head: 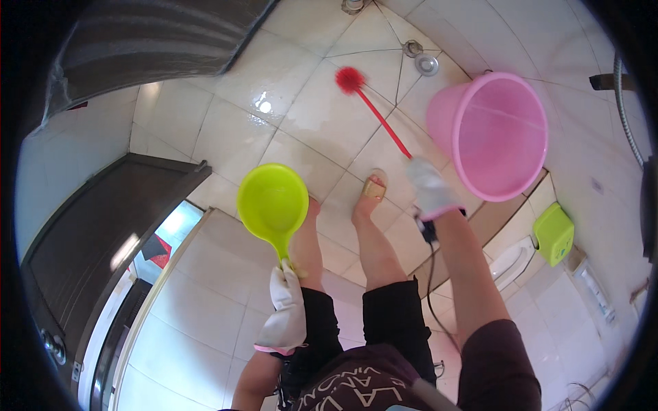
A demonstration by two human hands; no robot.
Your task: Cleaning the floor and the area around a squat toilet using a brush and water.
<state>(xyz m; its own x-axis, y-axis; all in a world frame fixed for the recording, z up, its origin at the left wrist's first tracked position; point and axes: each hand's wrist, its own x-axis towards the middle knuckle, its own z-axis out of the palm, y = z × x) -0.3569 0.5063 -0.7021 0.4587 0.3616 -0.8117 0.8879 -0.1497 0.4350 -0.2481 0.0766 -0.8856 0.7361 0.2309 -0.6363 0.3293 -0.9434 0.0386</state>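
Observation:
My left hand (287, 298), in a white glove with a pink cuff, grips the handle of a lime-green plastic dipper (273, 200). The dipper's round bowl faces up over the tiled floor. My right hand (431, 186), gloved alike and slightly blurred, is closed around the handle of a red long-handled brush (383, 120). Its round bristle head (350, 80) is over the pale floor tiles; whether it touches them I cannot tell. Just right of my right hand is a large pink plastic bucket (501, 136).
Wet patches shine on the tiled floor (308, 113). A metal floor drain (412, 49) and a round metal cover (426, 64) lie near the bucket. A dark door (103, 221) stands ajar at left. A squat toilet (514, 262) and green bin (554, 234) are at right.

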